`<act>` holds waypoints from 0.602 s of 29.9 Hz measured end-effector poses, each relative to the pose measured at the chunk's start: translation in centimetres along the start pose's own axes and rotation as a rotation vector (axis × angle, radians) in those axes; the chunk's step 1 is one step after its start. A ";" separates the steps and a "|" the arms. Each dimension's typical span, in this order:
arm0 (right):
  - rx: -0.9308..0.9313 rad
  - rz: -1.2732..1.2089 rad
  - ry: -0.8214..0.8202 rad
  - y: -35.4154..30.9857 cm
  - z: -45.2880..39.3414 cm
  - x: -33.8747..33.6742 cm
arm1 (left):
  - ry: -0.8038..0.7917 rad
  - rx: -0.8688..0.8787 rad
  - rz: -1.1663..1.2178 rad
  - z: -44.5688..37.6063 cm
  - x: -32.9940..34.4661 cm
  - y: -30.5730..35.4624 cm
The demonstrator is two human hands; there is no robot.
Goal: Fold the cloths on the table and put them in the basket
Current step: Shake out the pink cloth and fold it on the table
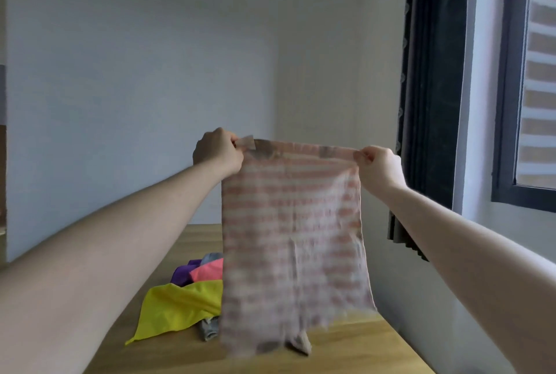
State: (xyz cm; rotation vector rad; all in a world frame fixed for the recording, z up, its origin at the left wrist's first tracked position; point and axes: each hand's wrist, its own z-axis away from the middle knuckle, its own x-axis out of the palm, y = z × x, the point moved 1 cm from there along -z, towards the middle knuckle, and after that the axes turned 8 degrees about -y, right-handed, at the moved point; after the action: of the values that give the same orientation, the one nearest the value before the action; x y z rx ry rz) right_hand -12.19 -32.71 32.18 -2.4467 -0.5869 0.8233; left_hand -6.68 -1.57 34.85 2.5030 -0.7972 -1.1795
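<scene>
A pink-and-white striped cloth (pixel 293 232) hangs in the air in front of me, blurred by motion, its lower edge near the tabletop. My left hand (pixel 218 152) pinches its top left corner and my right hand (pixel 379 164) pinches its top right corner, stretching the top edge flat. Behind it on the wooden table (pixel 361 343) lies a pile of cloths: a yellow one (pixel 177 307), a pink one (pixel 209 271), a purple one (pixel 182 272) and a grey one (pixel 207 328). No basket is in view.
A plain wall stands behind the table. A dark curtain (pixel 433 87) and a window (pixel 529 78) are on the right. The table's right edge runs diagonally beneath my right forearm.
</scene>
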 end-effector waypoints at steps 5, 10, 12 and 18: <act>-0.090 -0.049 0.172 -1.1 -2.1 -1.9 | 0.090 0.116 0.105 -1.8 -1.2 2.2; -0.117 -0.075 0.160 0.4 0.7 -3.0 | 0.066 0.258 0.146 0.2 -1.2 1.7; -0.104 -0.078 0.099 1.4 2.9 -3.0 | 0.003 0.297 0.141 1.9 -0.8 0.7; -0.033 -0.116 -0.190 6.0 10.5 -2.2 | -0.337 0.315 0.166 8.6 1.9 -4.0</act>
State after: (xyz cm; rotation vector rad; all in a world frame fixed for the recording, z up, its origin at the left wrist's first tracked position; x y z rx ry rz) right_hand -19.11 -35.37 22.36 -2.3542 -0.8097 1.0118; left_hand -10.83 0.54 26.37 2.4381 -1.3442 -1.5405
